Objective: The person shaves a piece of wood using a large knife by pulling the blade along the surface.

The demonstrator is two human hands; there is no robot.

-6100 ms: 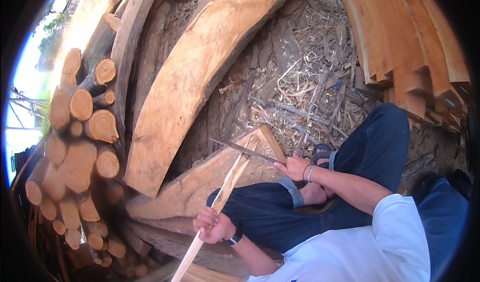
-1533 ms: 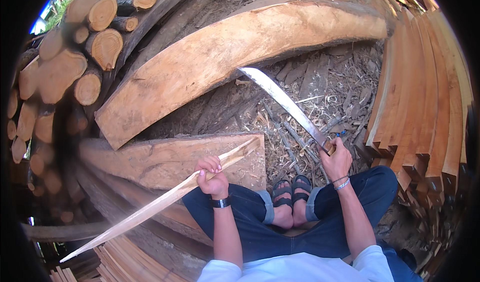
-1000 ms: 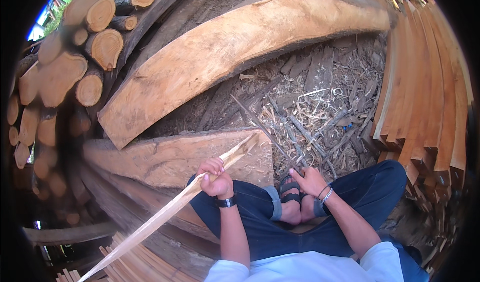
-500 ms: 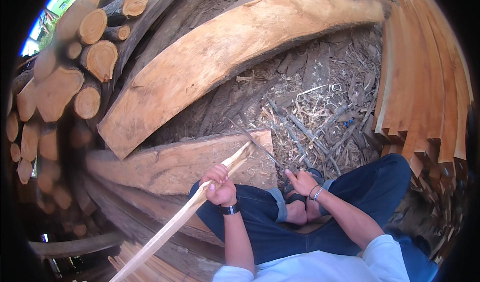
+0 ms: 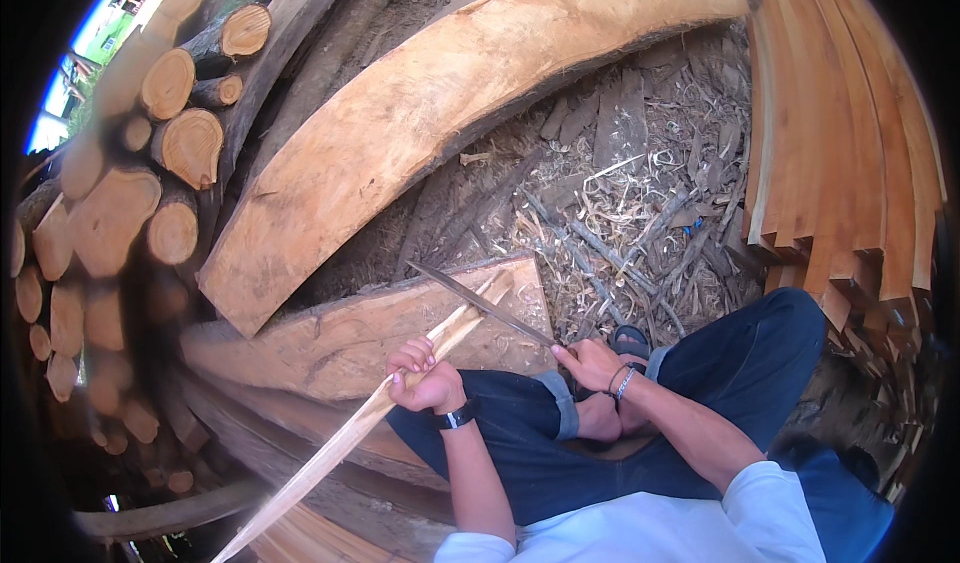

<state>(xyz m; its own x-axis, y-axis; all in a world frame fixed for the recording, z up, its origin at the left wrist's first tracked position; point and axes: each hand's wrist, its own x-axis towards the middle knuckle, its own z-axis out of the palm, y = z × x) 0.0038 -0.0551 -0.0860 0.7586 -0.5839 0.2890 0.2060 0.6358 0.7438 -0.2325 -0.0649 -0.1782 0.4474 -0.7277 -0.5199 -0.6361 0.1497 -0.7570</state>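
Outdoors, a woodyard fills the view: a stack of round logs point(image 5: 150, 193) with pale cut ends rises on the left, too many and too blurred toward the rim to count exactly, though about a dozen ends show. One broad curved slab point(image 5: 440, 113) arcs across the top, and a row of sawn planks point(image 5: 850, 163) stands on edge along the right, at least six edges visible. Between them the ground point(image 5: 620, 203) is littered with bark strips and shavings. One flat wooden block point(image 5: 350, 333) lies just ahead of the seated person's knees. The left hand point(image 5: 425, 383), wearing one dark wristwatch, is closed around one long pale wooden strip point(image 5: 350, 433); the strip runs from the lower left edge of the view up across the block, its upper tip resting on the block's top surface. The right hand point(image 5: 595, 363), with a thin bracelet at the wrist, is clenched on the handle of one long dark blade point(image 5: 480, 301), which slants up and left so that its edge meets the strip near the tip. Both legs in dark blue trousers are bent, and one sandalled foot point(image 5: 630, 343) shows just beyond the right hand.
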